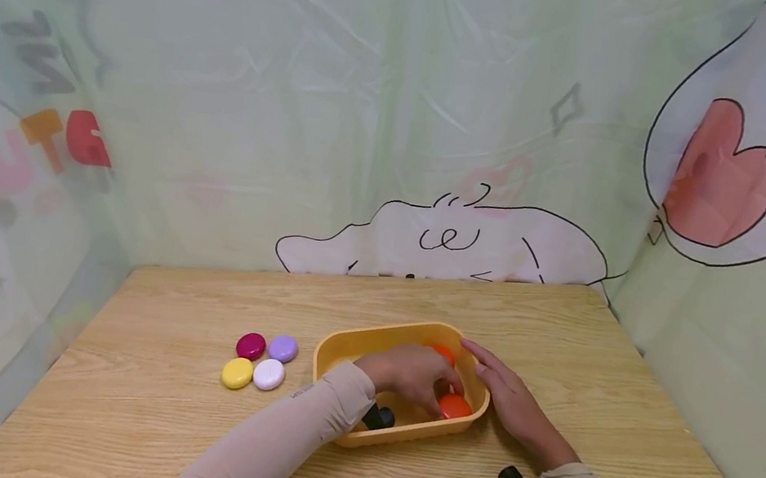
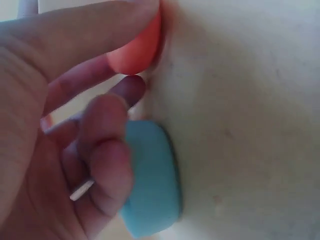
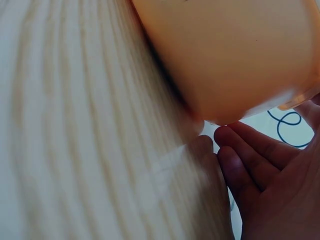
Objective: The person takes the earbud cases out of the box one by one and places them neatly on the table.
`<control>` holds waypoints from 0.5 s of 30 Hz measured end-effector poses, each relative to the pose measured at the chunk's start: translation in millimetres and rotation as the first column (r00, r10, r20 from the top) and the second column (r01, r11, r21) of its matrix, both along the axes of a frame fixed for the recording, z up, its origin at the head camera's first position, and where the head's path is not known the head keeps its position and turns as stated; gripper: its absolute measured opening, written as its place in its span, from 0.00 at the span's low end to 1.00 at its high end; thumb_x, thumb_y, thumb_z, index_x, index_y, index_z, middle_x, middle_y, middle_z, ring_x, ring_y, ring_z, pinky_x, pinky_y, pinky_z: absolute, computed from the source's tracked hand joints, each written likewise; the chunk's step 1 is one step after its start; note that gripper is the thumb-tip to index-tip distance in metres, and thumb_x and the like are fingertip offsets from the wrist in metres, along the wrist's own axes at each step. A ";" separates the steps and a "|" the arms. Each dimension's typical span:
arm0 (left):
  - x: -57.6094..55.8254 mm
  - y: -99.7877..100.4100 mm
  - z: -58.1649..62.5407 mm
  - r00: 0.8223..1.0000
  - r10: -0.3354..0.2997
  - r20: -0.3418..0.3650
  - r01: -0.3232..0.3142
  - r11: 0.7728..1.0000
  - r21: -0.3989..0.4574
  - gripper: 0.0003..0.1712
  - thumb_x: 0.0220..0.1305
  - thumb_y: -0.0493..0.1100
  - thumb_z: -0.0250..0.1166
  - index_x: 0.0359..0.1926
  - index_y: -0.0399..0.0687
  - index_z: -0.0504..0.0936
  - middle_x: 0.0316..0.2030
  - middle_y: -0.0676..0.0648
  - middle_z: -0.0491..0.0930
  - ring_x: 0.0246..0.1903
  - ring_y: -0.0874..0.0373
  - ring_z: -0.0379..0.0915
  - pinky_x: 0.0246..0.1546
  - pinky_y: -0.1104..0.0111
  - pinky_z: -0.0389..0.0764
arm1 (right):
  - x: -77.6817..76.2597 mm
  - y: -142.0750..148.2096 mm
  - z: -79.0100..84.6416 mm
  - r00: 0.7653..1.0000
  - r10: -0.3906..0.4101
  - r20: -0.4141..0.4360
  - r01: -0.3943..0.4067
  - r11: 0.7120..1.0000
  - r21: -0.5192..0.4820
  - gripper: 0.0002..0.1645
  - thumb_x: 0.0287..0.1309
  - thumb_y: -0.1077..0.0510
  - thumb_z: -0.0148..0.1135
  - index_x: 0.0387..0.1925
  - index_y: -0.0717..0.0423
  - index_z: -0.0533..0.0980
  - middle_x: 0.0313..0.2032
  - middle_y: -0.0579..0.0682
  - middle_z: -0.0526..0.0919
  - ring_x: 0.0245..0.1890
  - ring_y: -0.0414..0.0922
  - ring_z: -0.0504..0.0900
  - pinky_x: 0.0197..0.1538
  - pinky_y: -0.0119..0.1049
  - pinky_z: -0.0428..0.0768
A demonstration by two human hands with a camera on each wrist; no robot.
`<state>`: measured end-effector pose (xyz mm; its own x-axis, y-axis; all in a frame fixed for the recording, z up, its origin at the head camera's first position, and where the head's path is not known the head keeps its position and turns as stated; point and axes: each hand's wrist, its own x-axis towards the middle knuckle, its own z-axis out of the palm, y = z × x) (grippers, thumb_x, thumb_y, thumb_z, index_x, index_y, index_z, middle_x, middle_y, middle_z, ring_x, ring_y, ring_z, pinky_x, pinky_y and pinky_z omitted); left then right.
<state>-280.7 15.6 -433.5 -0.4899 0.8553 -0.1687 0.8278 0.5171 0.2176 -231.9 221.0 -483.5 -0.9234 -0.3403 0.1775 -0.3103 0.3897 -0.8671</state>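
Note:
A yellow plastic bin [image 1: 368,342] stands on the table, and my left hand [image 1: 413,372] reaches down into it. That hand's thumb and forefinger pinch an orange-red rounded disc [image 1: 455,406] near the bin's right end; the left wrist view shows the same disc [image 2: 135,52] between them. Beside the curled lower fingers [image 2: 111,167] lies a light blue piece [image 2: 152,175]. Another orange-red disc [image 1: 443,354] shows at the bin's back right, partly covered. My right hand [image 1: 508,394] rests with extended fingers against the bin's right end, its fingertips at the outer wall [image 3: 225,60].
Left of the bin, a crimson disc [image 1: 251,347], a lilac disc [image 1: 282,348], a yellow disc [image 1: 237,373] and a white disc [image 1: 269,375] lie grouped on the wooden table [image 1: 129,399]. A printed curtain [image 1: 260,113] hangs behind the table.

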 end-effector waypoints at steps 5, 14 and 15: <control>-1.9 -1.7 -3.1 1.000 -0.002 -0.018 0.003 0.999 0.036 0.21 0.57 0.54 0.75 0.50 0.58 0.85 0.35 0.63 0.77 0.35 0.69 0.70 0.39 0.80 0.70 | -0.9 -0.3 -0.8 1.000 -0.009 -0.007 0.009 1.000 0.005 0.28 0.81 0.50 0.37 0.76 0.47 0.60 0.76 0.53 0.57 0.76 0.56 0.49 0.72 0.63 0.47; -7.5 -10.5 -4.8 0.974 0.077 0.213 -0.116 0.978 0.174 0.19 0.54 0.50 0.77 0.46 0.54 0.82 0.35 0.62 0.77 0.36 0.67 0.71 0.39 0.79 0.71 | -0.7 0.2 -0.2 1.000 -0.007 -0.012 0.007 1.000 0.008 0.27 0.81 0.51 0.38 0.76 0.47 0.61 0.75 0.52 0.58 0.76 0.56 0.50 0.71 0.63 0.48; -8.2 -11.4 -3.9 0.968 0.081 0.238 -0.127 0.974 0.188 0.19 0.55 0.49 0.77 0.46 0.54 0.81 0.36 0.61 0.77 0.36 0.66 0.71 0.40 0.78 0.71 | -0.8 0.5 0.3 1.000 -0.009 -0.011 0.009 1.000 0.009 0.27 0.81 0.51 0.38 0.76 0.47 0.61 0.75 0.52 0.58 0.76 0.56 0.51 0.71 0.62 0.48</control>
